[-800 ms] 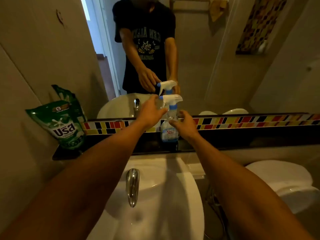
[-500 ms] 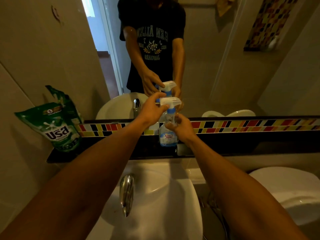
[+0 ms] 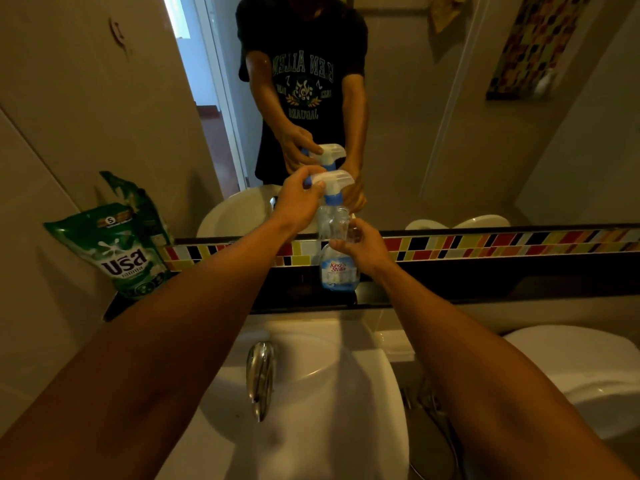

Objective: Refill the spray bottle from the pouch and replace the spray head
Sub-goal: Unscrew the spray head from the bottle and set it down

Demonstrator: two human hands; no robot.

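Observation:
A clear spray bottle [image 3: 338, 271] with a blue-and-white label stands on the dark shelf [image 3: 485, 289] under the mirror. My right hand [image 3: 363, 245] grips its upper body, just below the neck. My left hand [image 3: 299, 199] holds the white spray head [image 3: 334, 180] with its blue collar, lifted a little above the bottle's bare neck, so the head is off the bottle. A green refill pouch [image 3: 121, 251] marked "USA" leans against the wall at the shelf's left end, away from both hands.
A white sink [image 3: 311, 393] with a chrome tap [image 3: 259, 375] lies below the shelf. A white toilet [image 3: 581, 368] sits at the right. A strip of coloured tiles [image 3: 485, 242] and a mirror showing a person rise behind the bottle.
The spray head has come up off the bottle in my left hand, so the clear neck now shows. My right hand stays on the bottle.

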